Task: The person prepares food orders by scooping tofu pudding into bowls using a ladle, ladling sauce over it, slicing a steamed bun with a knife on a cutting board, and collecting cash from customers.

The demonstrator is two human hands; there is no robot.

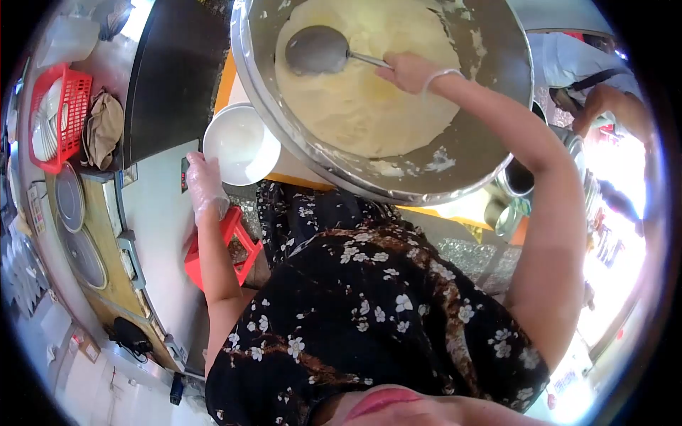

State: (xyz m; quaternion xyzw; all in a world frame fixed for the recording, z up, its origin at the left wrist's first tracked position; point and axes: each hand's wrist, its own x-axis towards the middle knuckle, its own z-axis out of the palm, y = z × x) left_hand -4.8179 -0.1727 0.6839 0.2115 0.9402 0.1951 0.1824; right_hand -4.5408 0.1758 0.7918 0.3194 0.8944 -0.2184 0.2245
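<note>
My right hand (408, 72) is closed around the handle of a large round metal ladle (317, 50). The ladle's bowl rests at the surface of a pale, creamy, thick mass (383, 106). This mass fills much of a wide metal basin (490, 135), whose inner wall is smeared with residue. A pale band rings my right wrist. Left of the basin, my left hand (204, 183), in a clear plastic glove, grips the rim of a white bowl (261, 160). Some whitish material lies inside the bowl; the fingertips are partly hidden.
A red plastic stool (245, 248) stands below my left arm. On the left are a red basket (71, 106) with white items, a brown cloth (104, 129) and round metal lids (82, 255). Another person's arm (611, 106) and metal pots (515, 181) are at right.
</note>
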